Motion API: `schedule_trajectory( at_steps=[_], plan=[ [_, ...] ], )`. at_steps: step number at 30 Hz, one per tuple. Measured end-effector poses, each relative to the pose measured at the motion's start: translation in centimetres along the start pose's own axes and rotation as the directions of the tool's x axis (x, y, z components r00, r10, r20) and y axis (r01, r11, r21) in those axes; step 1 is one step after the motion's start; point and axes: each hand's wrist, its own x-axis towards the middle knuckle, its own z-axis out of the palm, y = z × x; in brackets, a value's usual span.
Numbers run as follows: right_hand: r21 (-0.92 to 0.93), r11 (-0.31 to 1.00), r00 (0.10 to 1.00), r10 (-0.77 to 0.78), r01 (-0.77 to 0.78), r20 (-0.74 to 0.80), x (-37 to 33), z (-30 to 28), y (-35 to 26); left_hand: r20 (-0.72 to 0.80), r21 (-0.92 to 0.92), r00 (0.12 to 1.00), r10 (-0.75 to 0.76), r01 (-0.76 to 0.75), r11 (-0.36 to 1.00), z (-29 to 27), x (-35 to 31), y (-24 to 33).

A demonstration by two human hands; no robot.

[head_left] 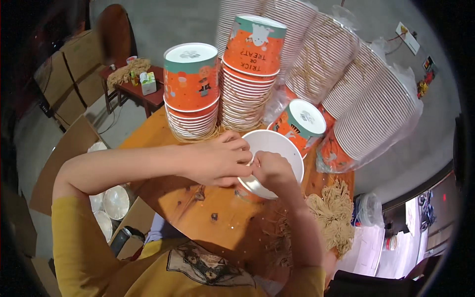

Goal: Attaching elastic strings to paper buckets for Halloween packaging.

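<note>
A paper bucket, white inside, stands mouth up on the wooden table, tilted a little toward me. My left hand grips its left wall from outside, fingers bent against the rim. Inside the mouth, my right hand is closed in a pinch close to that same left wall. Whatever the right fingertips hold is hidden. Right behind is an upturned orange and green bucket. Beyond my left hand rise two stacks of upturned buckets, a shorter stack and a taller stack, with tan cords hanging around their rims.
Plastic-wrapped bucket stacks lean along the table's far right. A heap of tan cords lies by the right edge of the table. Left of the table, an open carton holds white buckets. A small red table stands farther back.
</note>
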Motion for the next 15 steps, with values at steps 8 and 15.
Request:
schedule_trajectory(
  at_steps=[8, 15],
  plan=[
    [-0.085, 0.994, 0.996, -0.069, 0.064, -0.063, -0.4, 2.6, 1.9, 0.094, 0.027, 0.902, -0.421, 0.42, 0.907, 0.0, -0.2, 2.3],
    [0.48, 0.877, 1.0, -0.023, 0.017, 0.006, 0.4, -0.2, 3.4, 0.054, -0.321, 0.735, -0.676, 0.654, 0.685, 2.1, 1.1, 1.6]
  ],
)
